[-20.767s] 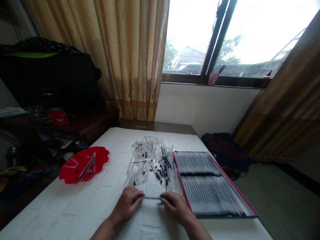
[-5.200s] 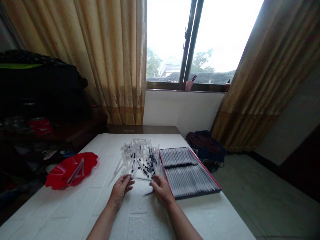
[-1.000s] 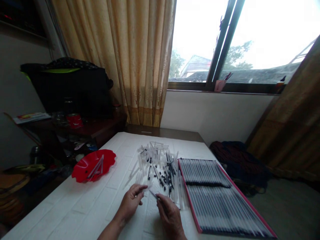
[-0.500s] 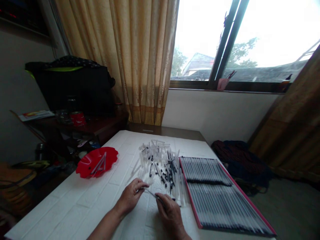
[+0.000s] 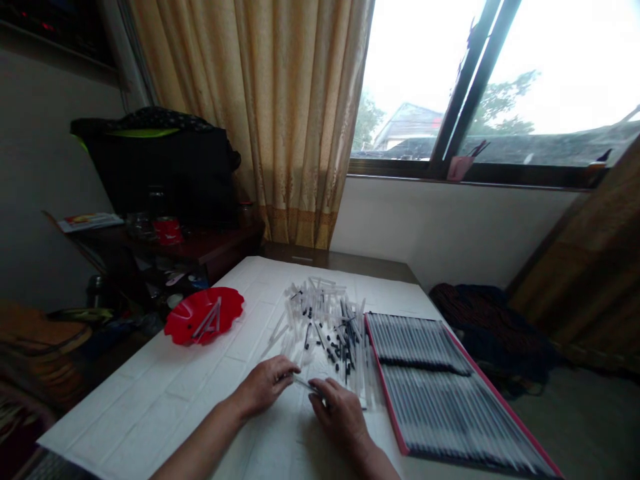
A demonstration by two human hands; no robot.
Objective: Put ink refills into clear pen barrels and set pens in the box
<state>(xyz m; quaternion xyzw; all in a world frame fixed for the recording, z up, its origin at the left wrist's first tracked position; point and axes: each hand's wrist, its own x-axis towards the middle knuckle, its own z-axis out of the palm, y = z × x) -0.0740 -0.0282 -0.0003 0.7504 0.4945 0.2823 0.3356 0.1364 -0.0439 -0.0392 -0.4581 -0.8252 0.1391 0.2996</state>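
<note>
Between my two hands runs a thin pen piece (image 5: pixel 304 383), over the near part of the white table. My left hand (image 5: pixel 267 385) pinches its left end, and my right hand (image 5: pixel 341 412) closes round its right end. Just beyond them lies a loose pile of clear tubes (image 5: pixel 320 300) with dark refills and small black caps (image 5: pixel 337 353). To the right, a red-edged tray (image 5: pixel 387 400) holds two rows of assembled pens. A red scalloped plate (image 5: pixel 180 317) at the left carries a few clear tubes.
The white table (image 5: pixel 150 393) stands before a curtain (image 5: pixel 290 133) and a window. A dark side table (image 5: pixel 220 243) with a red can (image 5: pixel 169 231) is at the back left. Dark cloth (image 5: pixel 480 320) lies beyond the table's right edge.
The whole view has shifted slightly, so the scene sits further right. My hands are a little closer together on the pen piece, and my right fingers have shifted along it.
</note>
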